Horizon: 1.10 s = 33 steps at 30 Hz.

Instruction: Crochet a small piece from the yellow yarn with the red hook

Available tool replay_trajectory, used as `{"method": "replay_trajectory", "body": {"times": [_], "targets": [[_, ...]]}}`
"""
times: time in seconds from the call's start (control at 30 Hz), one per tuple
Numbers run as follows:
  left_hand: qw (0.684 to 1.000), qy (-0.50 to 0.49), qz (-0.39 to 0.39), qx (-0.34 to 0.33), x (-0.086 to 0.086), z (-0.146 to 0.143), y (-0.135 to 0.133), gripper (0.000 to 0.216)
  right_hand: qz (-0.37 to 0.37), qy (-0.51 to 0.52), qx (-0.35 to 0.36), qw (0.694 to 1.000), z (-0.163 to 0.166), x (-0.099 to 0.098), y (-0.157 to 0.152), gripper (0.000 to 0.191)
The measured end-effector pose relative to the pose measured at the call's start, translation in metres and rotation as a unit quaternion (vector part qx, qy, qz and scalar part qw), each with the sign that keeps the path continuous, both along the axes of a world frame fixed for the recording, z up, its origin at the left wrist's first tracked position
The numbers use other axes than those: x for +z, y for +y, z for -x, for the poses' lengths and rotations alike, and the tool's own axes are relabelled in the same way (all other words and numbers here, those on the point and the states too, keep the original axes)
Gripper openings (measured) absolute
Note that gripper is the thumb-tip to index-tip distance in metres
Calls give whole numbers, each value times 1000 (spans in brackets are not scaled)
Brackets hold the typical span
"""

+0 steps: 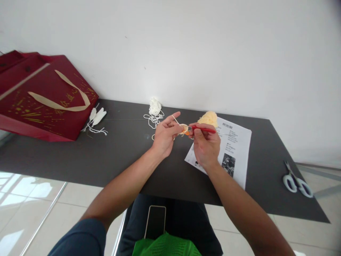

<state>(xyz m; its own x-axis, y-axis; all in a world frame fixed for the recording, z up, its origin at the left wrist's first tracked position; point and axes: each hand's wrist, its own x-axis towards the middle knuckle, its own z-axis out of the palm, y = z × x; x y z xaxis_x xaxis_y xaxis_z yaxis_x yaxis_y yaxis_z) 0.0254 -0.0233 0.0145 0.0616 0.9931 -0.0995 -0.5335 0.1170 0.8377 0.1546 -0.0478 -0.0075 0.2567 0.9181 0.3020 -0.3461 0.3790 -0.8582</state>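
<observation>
Between the fingers of my left hand (165,136) is a small cream crochet piece (184,128) with a bit of orange at its lower edge. White yarn runs over the raised index finger of that hand. My right hand (206,145) is closed round the red handle of a crochet hook (204,129), whose metal tip points left and meets the piece. Behind my left hand, a loose heap of white yarn (155,106) lies against the wall. A pale yellow yarn ball (209,118) sits just beyond my right hand.
Printed sheets (241,153) lie under my right forearm. Scissors (296,182) rest near the table's right edge. At the left stands a dark red gift bag (50,96), beside small white pieces with yarn tails (98,117). A phone (156,221) lies on my lap.
</observation>
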Motion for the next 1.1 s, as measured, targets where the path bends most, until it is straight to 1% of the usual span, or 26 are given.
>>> {"method": "replay_trajectory", "body": {"times": [0.1, 0.2, 0.27, 0.37, 0.47, 0.57, 0.67, 0.77, 0.83, 0.97, 1.1], "targets": [[999, 30, -8, -7, 0, -1, -1, 65, -13, -16, 0, 1000, -7, 4, 1, 12], [998, 64, -7, -7, 0, -2, -1, 67, -33, -84, -31, 995, -13, 7, 0, 13], [996, 85, -1, -1, 0, -2, 0, 66, -59, -137, -59, 987, -16, 7, -2, 11], [994, 107, 3, 18, -2, -2, 1, 65, -108, -195, -87, 971, -16, 7, -6, 8], [989, 136, -35, 54, -4, -2, -1, 63, -113, -217, -103, 964, -13, 7, -10, 8], [973, 186, -103, 95, -4, -3, -5, 60, -71, -164, -108, 978, -9, 9, -11, 9], [964, 203, -139, 104, -2, -3, -7, 55, -26, -67, -80, 994, -8, 11, -7, 11], [968, 182, -147, 90, -3, -1, -6, 53, -7, 8, -44, 999, -9, 13, -1, 13], [974, 153, -147, 74, -6, 0, -3, 56, 8, 36, -26, 999, -10, 15, 1, 13], [985, 97, -135, 45, -11, 1, 2, 56, 19, 51, -9, 998, -13, 18, 2, 16], [990, 70, -121, 25, -9, 1, 2, 49, 40, 72, 20, 996, -15, 18, 3, 15]]}}
